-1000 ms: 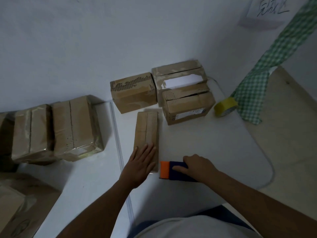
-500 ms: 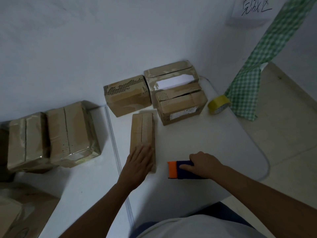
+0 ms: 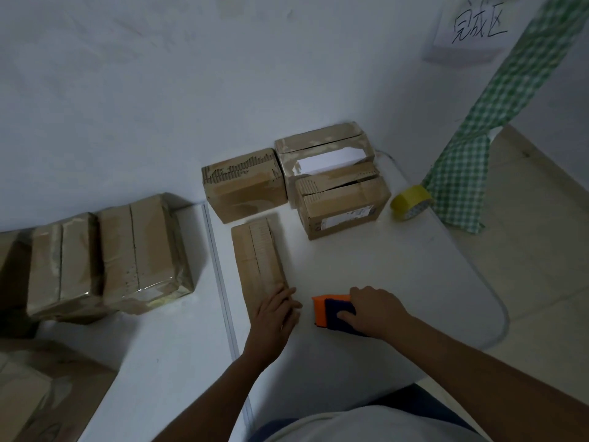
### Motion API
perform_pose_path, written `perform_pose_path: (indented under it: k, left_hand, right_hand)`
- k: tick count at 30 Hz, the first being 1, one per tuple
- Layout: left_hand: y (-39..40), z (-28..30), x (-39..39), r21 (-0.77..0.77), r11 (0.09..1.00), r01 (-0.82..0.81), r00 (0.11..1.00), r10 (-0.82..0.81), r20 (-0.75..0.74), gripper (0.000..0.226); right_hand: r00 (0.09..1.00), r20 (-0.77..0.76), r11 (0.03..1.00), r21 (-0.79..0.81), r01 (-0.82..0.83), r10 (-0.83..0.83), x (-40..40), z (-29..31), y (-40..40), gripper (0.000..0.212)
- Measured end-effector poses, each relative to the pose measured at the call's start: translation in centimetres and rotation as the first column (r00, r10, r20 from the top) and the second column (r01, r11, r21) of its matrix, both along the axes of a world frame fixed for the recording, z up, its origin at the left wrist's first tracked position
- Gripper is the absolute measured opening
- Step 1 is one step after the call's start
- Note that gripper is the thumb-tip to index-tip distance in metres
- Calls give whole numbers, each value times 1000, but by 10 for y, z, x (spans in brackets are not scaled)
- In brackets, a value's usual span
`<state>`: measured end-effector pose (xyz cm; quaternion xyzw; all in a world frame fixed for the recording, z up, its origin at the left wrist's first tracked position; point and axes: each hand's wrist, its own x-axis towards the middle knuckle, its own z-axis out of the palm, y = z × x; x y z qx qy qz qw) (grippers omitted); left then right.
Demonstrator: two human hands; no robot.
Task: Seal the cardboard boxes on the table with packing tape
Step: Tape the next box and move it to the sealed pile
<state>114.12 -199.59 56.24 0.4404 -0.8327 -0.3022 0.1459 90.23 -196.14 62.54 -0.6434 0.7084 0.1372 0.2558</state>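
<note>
A narrow flat cardboard box (image 3: pixel 258 256) lies lengthwise on the white table (image 3: pixel 398 275), its flap seam facing up. My left hand (image 3: pixel 275 309) rests on the near end of this box, fingers laid over it. Just to its right, my right hand (image 3: pixel 373 309) grips an orange and dark blue tape dispenser (image 3: pixel 330 311) that sits on the table. A roll of yellow tape (image 3: pixel 409 202) stands near the table's far right edge.
Three cardboard boxes (image 3: pixel 243 186) (image 3: pixel 322 151) (image 3: pixel 342 205) crowd the far corner against the wall. Two taped boxes (image 3: pixel 143 250) (image 3: pixel 60 266) sit at the left. A green checked cloth (image 3: pixel 462 173) hangs beside the table's right edge. More cardboard (image 3: pixel 32 387) lies lower left.
My left hand has slid toward the near end of the narrow box, and my right hand with the dispenser has drawn a little away from the box. The view has shifted.
</note>
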Motion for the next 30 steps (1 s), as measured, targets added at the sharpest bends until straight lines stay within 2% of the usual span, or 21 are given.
perform_pose_path:
  k: [7, 12, 15, 19, 21, 23, 24, 25, 26, 27, 29, 30]
  left_hand:
    - [3, 0, -4, 2, 1000, -29, 999, 29, 30, 25]
    - [4, -3, -5, -13, 998, -55, 998, 56, 36, 23]
    - [3, -4, -4, 0, 998, -57, 998, 57, 21, 24]
    - [3, 1, -5, 28, 998, -57, 998, 57, 22, 24]
    - [2, 4, -4, 33, 998, -50, 998, 49, 26, 24]
    - [3, 6, -3, 34, 999, -41, 999, 40, 33, 25]
    - [4, 7, -2, 37, 999, -35, 999, 34, 37, 25]
    - [5, 7, -1, 39, 999, -28, 999, 26, 38, 26]
    - [6, 7, 0, 38, 999, -21, 999, 19, 35, 25]
    - [7, 8, 2, 37, 999, -15, 999, 14, 29, 25]
    - [7, 10, 4, 51, 999, -10, 1000, 9, 23, 25]
    - [6, 11, 5, 71, 997, -1, 999, -1, 33, 27]
  right_hand:
    - [998, 13, 998, -35, 58, -58, 10, -7, -6, 52]
    - [932, 74, 933, -35, 357, -354, -17, 5, -21, 45]
    - [938, 55, 931, -114, 346, -342, -29, 3, -21, 39]
    - [918, 208, 935, -42, 352, -336, -16, -11, -18, 28]
    - [925, 227, 923, -168, 345, -304, -9, -13, -16, 24]
    - [910, 328, 881, -308, 359, -255, 3, -12, -12, 24]
    - [871, 428, 876, -289, 386, -242, 12, -13, -9, 24]
    - [806, 526, 884, -196, 425, -271, 22, -15, -7, 25]
    - [722, 590, 883, -33, 468, -361, 32, -17, -5, 27]
    - [612, 613, 841, 173, 513, -500, 42, -20, -3, 32]
    - [330, 575, 647, 523, 555, -748, 57, -26, 0, 45]
    - [211, 561, 570, 602, 560, -800, 62, -29, 0, 48]
